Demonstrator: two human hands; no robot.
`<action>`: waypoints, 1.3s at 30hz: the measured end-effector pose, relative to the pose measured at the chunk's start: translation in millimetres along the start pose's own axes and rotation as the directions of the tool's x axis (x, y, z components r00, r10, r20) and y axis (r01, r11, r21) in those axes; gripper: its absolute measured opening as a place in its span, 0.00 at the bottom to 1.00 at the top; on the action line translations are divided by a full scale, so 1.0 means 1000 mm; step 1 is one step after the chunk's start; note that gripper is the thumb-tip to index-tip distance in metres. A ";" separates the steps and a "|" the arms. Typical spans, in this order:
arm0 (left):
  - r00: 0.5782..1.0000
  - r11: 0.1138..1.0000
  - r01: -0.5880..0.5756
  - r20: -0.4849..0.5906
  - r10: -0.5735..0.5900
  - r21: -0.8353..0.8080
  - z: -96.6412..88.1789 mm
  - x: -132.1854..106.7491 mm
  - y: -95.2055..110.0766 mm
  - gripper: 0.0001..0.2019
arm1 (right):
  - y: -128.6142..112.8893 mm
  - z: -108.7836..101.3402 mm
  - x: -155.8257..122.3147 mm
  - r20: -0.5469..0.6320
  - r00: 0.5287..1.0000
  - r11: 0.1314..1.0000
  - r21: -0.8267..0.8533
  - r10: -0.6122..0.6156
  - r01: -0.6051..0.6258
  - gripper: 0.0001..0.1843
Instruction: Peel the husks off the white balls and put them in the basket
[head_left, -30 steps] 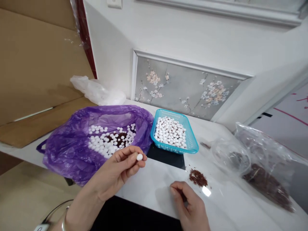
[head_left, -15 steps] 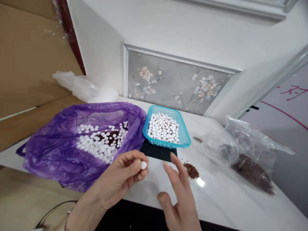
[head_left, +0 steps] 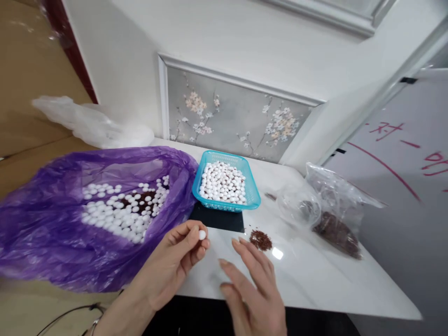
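Observation:
My left hand (head_left: 171, 268) pinches a small white bead (head_left: 202, 234) between thumb and fingertips, held above the white tabletop (head_left: 315, 280). My right hand (head_left: 254, 291) hovers just right of it, fingers stretched and apart, holding nothing. Its fingertips point toward a small pile of red-brown grains (head_left: 261, 240) on the table. Behind the hands a turquoise basket (head_left: 254, 203) holds many white beads. To the left an open purple plastic bag (head_left: 52, 242) contains more white beads over dark grains.
A clear plastic bag (head_left: 332, 219) with red-brown grains lies at the right. A black square (head_left: 217, 219) lies under the basket. A white plastic bag (head_left: 94, 126) rests at the back left near brown cardboard. A white board with red marks stands at the right.
My right hand lifted off the table and opened, then shifted slightly lower. The view panned right. My left hand keeps pinching the bead.

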State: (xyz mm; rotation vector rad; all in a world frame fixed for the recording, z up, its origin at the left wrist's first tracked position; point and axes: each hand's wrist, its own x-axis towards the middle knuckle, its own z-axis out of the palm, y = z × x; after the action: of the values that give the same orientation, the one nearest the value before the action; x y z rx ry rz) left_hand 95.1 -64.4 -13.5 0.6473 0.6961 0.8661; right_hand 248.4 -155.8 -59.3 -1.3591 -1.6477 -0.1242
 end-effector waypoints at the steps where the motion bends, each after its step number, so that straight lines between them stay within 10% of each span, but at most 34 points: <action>1: 1.000 1.000 0.006 -0.021 -0.007 -0.002 0.000 0.002 -0.003 0.05 | 0.010 -0.010 0.000 -0.027 0.997 0.997 -0.001 0.075 -0.075 0.14; 6: 0.993 0.998 0.063 -0.104 -0.064 -0.017 0.000 0.015 -0.019 0.03 | 0.061 -0.051 -0.005 -0.117 0.815 0.810 -0.095 0.568 -0.578 0.12; 12: 0.997 0.997 0.061 -0.034 -0.062 -0.044 0.006 0.023 -0.029 0.05 | 0.076 -0.043 -0.013 0.131 0.837 0.845 -0.160 0.531 -0.510 0.13; 24: 0.991 0.992 0.122 0.056 -0.122 0.017 0.003 0.018 -0.039 0.08 | 0.070 -0.019 0.017 0.130 0.788 0.773 -0.343 0.602 -0.534 0.10; 29: 0.989 0.993 0.122 0.082 -0.122 0.011 0.004 0.017 -0.037 0.07 | 0.074 -0.025 0.011 0.048 0.823 0.819 -0.139 0.567 -0.556 0.08; 35: 0.990 0.992 0.121 0.072 -0.122 0.019 0.002 0.016 -0.040 0.06 | 0.061 -0.020 0.009 0.098 0.727 0.697 0.224 0.680 -0.681 0.08; 39: 0.989 0.992 0.127 0.079 -0.127 0.008 0.001 0.016 -0.041 0.04 | 0.035 -0.012 0.014 0.188 0.791 0.720 0.333 0.583 -0.609 0.07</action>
State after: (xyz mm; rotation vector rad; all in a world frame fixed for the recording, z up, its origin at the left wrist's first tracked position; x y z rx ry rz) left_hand 121.8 -71.0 -48.0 0.6300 0.6603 0.7181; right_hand 284.8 -140.8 -59.3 -1.5257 -1.1223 0.6076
